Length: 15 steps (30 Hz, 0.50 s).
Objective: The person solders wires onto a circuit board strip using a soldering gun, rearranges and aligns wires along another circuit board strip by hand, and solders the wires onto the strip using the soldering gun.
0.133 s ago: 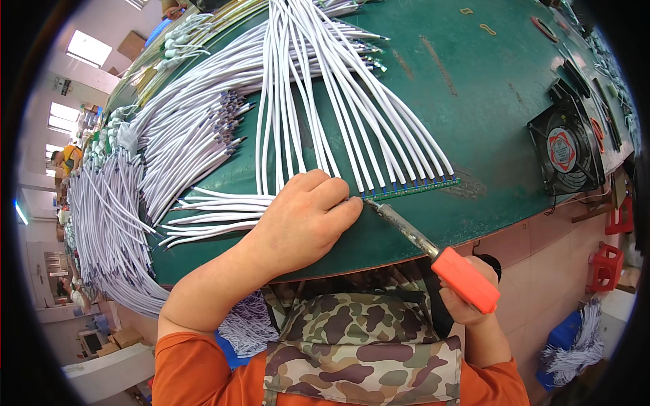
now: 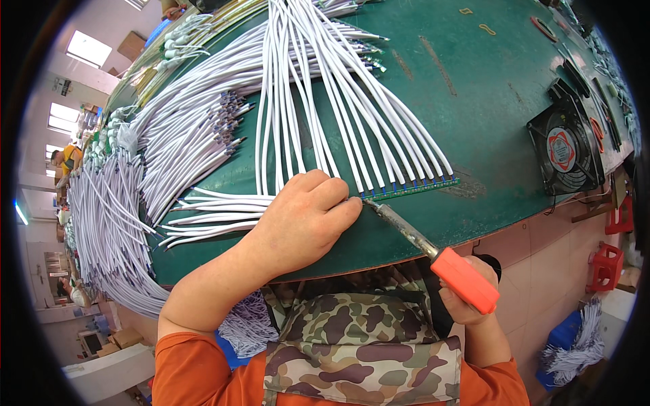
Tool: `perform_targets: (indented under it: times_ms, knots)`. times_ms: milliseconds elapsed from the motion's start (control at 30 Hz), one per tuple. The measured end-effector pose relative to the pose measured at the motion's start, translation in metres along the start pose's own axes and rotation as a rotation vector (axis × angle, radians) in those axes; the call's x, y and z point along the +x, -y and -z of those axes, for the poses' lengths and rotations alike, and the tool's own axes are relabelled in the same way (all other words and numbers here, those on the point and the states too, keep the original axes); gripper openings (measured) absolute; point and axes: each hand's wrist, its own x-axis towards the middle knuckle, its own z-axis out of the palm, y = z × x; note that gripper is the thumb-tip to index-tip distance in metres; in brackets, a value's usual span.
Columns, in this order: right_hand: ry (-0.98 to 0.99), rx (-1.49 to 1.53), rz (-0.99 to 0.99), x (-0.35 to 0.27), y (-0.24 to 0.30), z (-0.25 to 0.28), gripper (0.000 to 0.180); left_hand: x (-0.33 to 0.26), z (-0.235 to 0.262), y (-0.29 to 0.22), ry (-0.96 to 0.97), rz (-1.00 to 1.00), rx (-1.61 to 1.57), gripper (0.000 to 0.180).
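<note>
My left hand [image 2: 308, 216] is closed, its fingertips pressed together at the edge of a narrow green circuit board strip [image 2: 433, 185]. What those fingers pinch is hidden behind them. White wires [image 2: 379, 142] with blue ends stand in a row along the strip, fanning down from the far edge. Several loose white wires [image 2: 217, 210] lie to the left and run under this hand. In my right hand [image 2: 470, 298] is a soldering iron with a red handle [image 2: 466, 279]. Its metal tip touches or nearly touches the strip beside my left fingertips.
Thick bundles of white wires [image 2: 108, 216] cover the left of the green table [image 2: 487, 135]. A small black fan [image 2: 565, 145] stands at the right edge. Two rubber bands lie at the back. Red stools [image 2: 604, 265] and a blue container of wires are on the floor at right.
</note>
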Motion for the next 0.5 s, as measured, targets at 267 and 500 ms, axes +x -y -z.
perform_targets:
  times_ms: [267,500]
  knots:
    - [0.042,-0.110,0.098,-0.015,-0.012,0.017,0.042,0.002,0.000,0.002,-0.003,-0.010,-0.001,0.027]
    - [0.012,-0.095,0.046,0.000,-0.001,0.010,0.011,-0.004,0.003,0.003,-0.002,0.000,0.029,0.027]
